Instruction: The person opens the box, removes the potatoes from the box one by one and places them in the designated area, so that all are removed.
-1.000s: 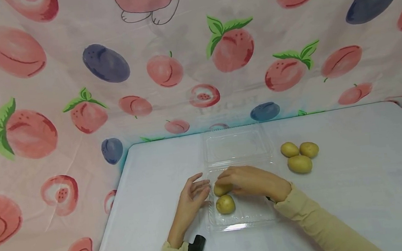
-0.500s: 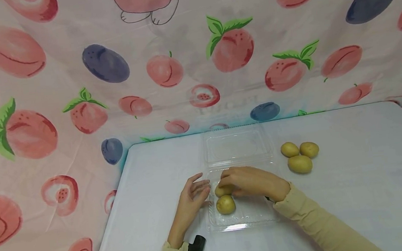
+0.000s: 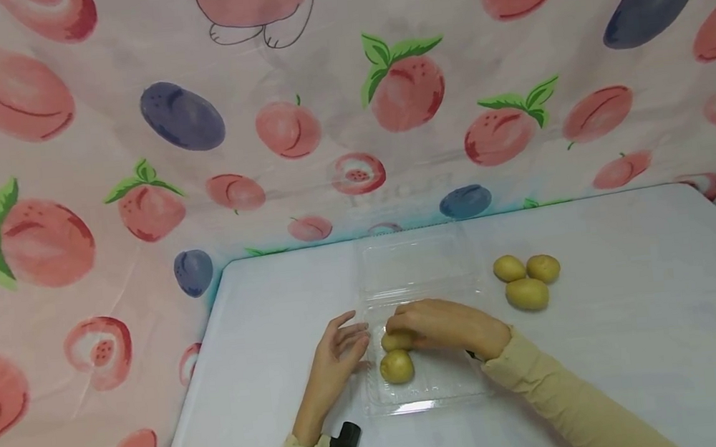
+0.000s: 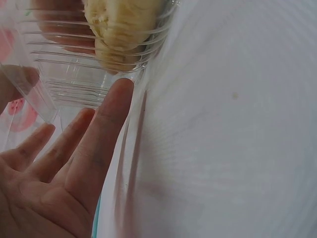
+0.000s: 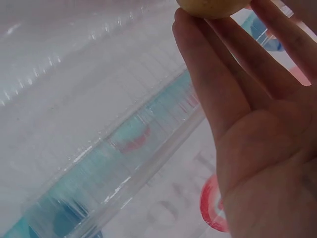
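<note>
A clear plastic clamshell container (image 3: pixel 438 385) lies with its lid folded back on the white table. Two potatoes sit along its left side. The nearer potato (image 3: pixel 397 367) is uncovered, while the farther potato (image 3: pixel 398 340) is partly hidden under my right hand (image 3: pixel 448 324). That hand reaches in from the right and holds the farther potato by its fingertips; in the right wrist view the potato's underside (image 5: pixel 213 7) rests against them. My left hand (image 3: pixel 334 353) is beside the container's left wall, fingers extended and apart, with a fingertip close to the ribbed wall in the left wrist view.
Three more potatoes (image 3: pixel 527 294) are clustered on the table to the right of the container. A fruit-printed cloth (image 3: pixel 302 185) hangs behind the table and along its left. A black device (image 3: pixel 345 440) is strapped at the left wrist.
The farther potato has shifted slightly to the right against the nearer one, with my right hand on it. My left hand keeps its place. The head view has swung a little.
</note>
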`<state>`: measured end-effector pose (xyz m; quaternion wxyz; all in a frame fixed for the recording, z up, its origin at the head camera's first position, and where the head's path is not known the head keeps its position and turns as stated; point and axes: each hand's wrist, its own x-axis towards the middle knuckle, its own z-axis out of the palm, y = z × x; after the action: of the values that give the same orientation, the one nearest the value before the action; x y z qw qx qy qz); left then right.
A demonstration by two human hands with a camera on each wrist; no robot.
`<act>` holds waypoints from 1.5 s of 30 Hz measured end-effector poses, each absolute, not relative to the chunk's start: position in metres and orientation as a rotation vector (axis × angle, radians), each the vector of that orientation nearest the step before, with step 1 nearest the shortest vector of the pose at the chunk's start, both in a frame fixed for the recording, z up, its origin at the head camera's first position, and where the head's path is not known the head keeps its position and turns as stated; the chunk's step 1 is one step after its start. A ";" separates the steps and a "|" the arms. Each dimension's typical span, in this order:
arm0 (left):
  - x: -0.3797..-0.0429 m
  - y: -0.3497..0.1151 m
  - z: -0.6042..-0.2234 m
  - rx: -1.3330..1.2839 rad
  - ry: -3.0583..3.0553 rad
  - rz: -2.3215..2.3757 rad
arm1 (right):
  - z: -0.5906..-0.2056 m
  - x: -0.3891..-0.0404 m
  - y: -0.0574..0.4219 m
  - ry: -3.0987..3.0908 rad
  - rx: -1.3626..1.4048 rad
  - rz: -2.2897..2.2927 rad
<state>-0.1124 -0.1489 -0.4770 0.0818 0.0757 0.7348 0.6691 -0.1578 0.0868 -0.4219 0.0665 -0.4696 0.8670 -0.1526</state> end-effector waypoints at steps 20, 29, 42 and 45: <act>-0.113 -0.146 -0.477 0.221 2.194 2.006 | -0.422 -0.159 0.092 2.596 -1.400 -0.469; -0.112 -0.148 -0.477 0.212 2.208 1.994 | -0.421 -0.158 0.094 2.582 -1.418 -0.483; -0.111 -0.148 -0.476 0.206 2.237 1.972 | -0.413 -0.156 0.106 2.620 -1.433 -0.478; -0.112 -0.148 -0.477 0.208 2.242 1.966 | -0.411 -0.155 0.109 2.638 -1.437 -0.459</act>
<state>-0.1116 -0.1479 -0.4765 0.0762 0.0693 0.7479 0.6558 -0.1552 0.1094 -0.4110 0.0512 -0.4722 0.8670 -0.1509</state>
